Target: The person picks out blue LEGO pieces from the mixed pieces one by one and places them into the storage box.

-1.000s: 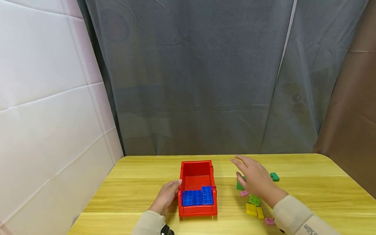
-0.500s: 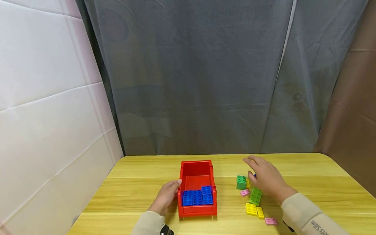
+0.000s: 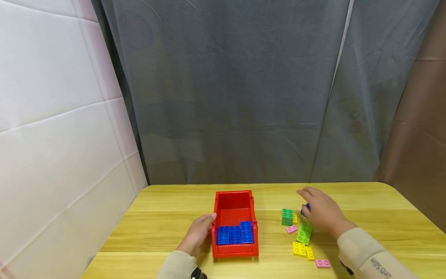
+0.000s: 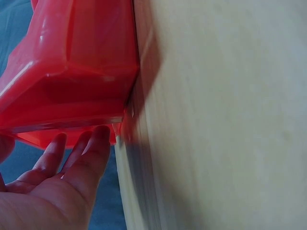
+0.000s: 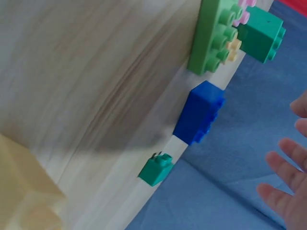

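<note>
My left hand (image 3: 198,234) holds the left side of a red plastic bin (image 3: 235,252), with its thumb at the rim. In the left wrist view its fingers (image 4: 91,160) meet the bin's lip from outside. Blue toy bricks (image 3: 234,235) fill the bin's near end. Over at the right, my right hand (image 3: 322,211) hovers with loosely bent fingers, nothing between them. Under its thumb lies a blue brick (image 3: 305,209), partly covered in the head view. The right wrist view shows that blue brick (image 5: 199,112) whole, apart from the fingers, near a small green brick (image 5: 157,168).
Left of the right hand stand a green brick (image 3: 287,217) and a small yellow one (image 3: 295,218). Nearer are a lime brick (image 3: 304,233), pink bricks (image 3: 322,264) and yellow bricks (image 3: 299,248). A grey curtain (image 3: 223,97) hangs behind the wooden table (image 3: 167,217).
My right hand has moved right, away from above the green brick. The blue brick has come into view and the small green one at the right is now hidden. My left hand stays put.
</note>
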A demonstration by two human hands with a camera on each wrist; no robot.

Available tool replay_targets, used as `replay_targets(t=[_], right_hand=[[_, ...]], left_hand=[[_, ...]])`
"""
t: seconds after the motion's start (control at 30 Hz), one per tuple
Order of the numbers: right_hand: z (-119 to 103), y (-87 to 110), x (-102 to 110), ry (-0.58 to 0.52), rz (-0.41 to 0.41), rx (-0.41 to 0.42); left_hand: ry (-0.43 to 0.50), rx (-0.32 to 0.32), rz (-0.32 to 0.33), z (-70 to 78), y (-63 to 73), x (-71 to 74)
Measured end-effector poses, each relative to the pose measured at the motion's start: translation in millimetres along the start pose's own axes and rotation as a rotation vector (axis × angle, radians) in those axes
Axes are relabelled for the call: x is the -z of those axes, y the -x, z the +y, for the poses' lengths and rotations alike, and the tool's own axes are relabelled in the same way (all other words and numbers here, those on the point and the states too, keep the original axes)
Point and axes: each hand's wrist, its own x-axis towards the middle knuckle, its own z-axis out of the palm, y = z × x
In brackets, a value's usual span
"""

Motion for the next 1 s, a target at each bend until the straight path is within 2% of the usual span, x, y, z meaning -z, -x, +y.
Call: replay_targets(t=[0.17,0.43,0.73,1.0], right_hand=[[5,-0.5,-4,0.022,-0.051,-0.029],[9,-1.5,-10,0.026,-0.177,-0.080],[15,-2.5,-19,0.069,-0.213,-0.029],[18,-5.1,-25,0.091,-0.255,-0.018]], left_hand=[[-0.010,0.011,0.001,-0.1,0.2,0.5],[-0.023,0.031,0.001,0.6,1.1,1.0],[-0.004,0.026,-0.001,-0.3,0.7,0.0],[-0.005,0.020,-0.009,0.6,0.4,-0.2]])
